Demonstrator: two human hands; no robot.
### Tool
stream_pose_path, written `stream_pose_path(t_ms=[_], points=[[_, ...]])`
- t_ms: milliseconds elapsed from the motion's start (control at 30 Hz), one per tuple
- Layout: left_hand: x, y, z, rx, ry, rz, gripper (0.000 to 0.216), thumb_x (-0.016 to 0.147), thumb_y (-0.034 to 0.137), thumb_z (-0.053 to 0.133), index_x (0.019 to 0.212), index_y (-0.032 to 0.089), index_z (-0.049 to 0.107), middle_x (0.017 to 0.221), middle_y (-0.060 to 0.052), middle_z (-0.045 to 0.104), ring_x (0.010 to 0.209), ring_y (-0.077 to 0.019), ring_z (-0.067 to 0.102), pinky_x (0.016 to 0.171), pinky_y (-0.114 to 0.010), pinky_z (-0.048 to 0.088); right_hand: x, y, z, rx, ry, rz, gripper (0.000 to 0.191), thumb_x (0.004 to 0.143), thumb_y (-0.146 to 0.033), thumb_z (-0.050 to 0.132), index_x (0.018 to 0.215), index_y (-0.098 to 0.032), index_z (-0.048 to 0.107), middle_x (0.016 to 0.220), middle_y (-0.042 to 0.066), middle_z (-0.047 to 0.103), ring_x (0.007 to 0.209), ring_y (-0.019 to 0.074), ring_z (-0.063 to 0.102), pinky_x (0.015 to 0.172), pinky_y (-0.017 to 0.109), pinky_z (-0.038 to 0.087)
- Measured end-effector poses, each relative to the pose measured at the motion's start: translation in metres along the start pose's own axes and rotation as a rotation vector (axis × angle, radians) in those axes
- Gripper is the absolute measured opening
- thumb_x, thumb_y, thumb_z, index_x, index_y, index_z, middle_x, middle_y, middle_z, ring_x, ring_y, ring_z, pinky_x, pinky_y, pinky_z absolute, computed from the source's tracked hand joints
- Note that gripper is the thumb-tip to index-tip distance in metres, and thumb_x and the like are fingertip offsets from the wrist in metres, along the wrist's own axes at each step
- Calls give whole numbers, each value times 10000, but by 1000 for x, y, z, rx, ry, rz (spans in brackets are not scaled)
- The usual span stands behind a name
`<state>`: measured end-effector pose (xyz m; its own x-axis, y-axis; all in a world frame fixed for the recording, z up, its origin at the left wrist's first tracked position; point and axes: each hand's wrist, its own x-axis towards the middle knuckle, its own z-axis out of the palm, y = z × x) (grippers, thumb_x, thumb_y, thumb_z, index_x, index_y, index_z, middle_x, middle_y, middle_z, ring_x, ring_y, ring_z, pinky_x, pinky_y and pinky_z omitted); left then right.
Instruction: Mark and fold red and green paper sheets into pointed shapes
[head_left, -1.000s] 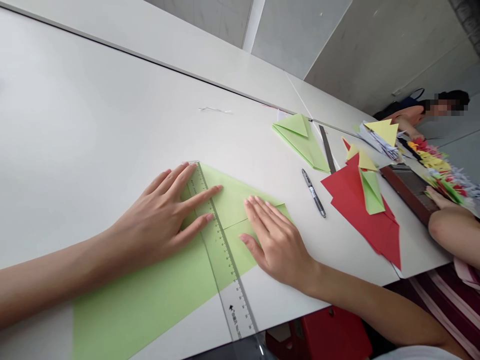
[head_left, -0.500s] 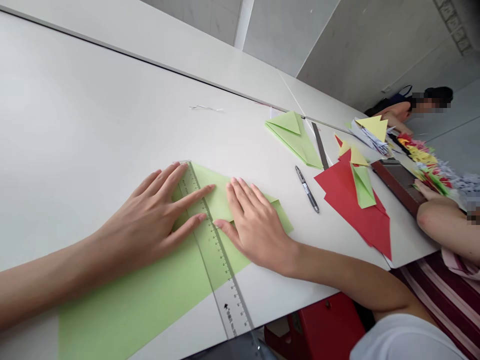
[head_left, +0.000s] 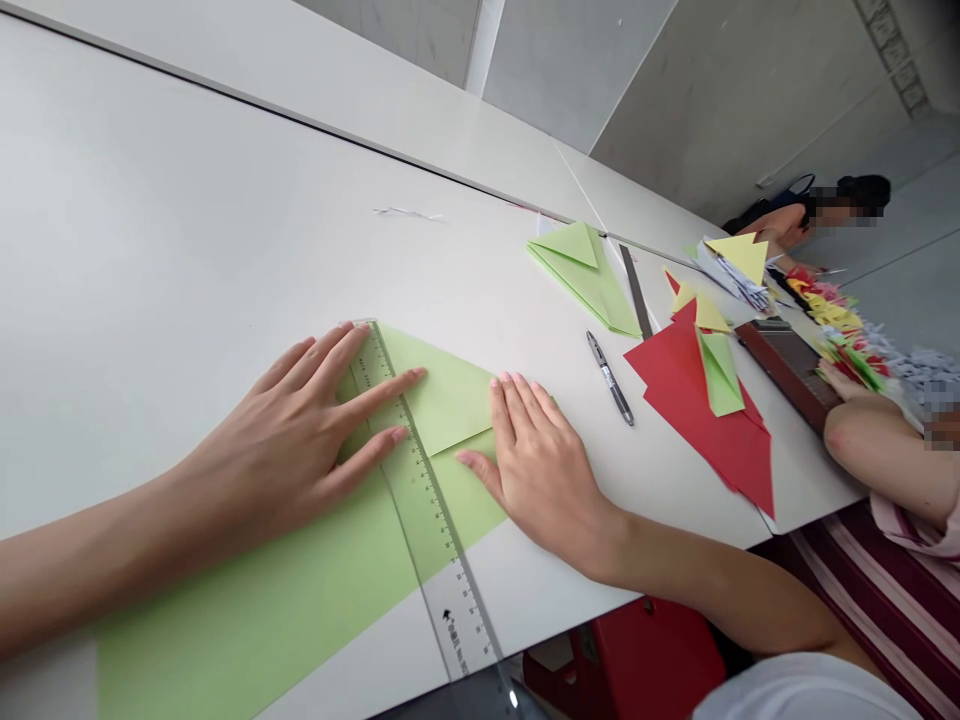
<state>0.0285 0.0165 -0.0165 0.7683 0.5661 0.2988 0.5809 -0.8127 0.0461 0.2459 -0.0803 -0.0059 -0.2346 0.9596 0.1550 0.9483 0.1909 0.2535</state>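
Note:
A light green paper sheet (head_left: 300, 590) lies on the white table (head_left: 150, 250) in front of me. A clear plastic ruler (head_left: 427, 500) lies across it. My left hand (head_left: 300, 440) lies flat and open on the ruler and the paper, fingers spread. My right hand (head_left: 540, 470) rests flat and open on the part of the sheet folded over to the right of the ruler, with a crease line visible between thumb and fingers.
A black pen (head_left: 610, 378) lies right of my hands. Beyond it are folded green paper (head_left: 585, 270), a dark ruler (head_left: 636, 292), red sheets (head_left: 712, 420) with smaller green and yellow pieces, and a paper cutter (head_left: 787, 365). Another person's arm (head_left: 885, 450) rests at right; a further person sits behind.
My right hand slid left to the ruler across the folded paper and has come back to the right. My left hand has stayed on the ruler.

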Motion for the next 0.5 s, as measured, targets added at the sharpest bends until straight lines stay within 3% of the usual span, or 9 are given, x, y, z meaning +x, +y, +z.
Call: stream_pose_path(t_ms=[500], points=[[-1,-3,3,23,23,0,538,986,515,184,1480,353,321,1544,-114,187,1437,-339,249,1152,-540,268,-39,33,9,-44,32,107,799,1004,-537,153,1343,108,479,1379,280,497,1306,353,484,1070,472,447]])
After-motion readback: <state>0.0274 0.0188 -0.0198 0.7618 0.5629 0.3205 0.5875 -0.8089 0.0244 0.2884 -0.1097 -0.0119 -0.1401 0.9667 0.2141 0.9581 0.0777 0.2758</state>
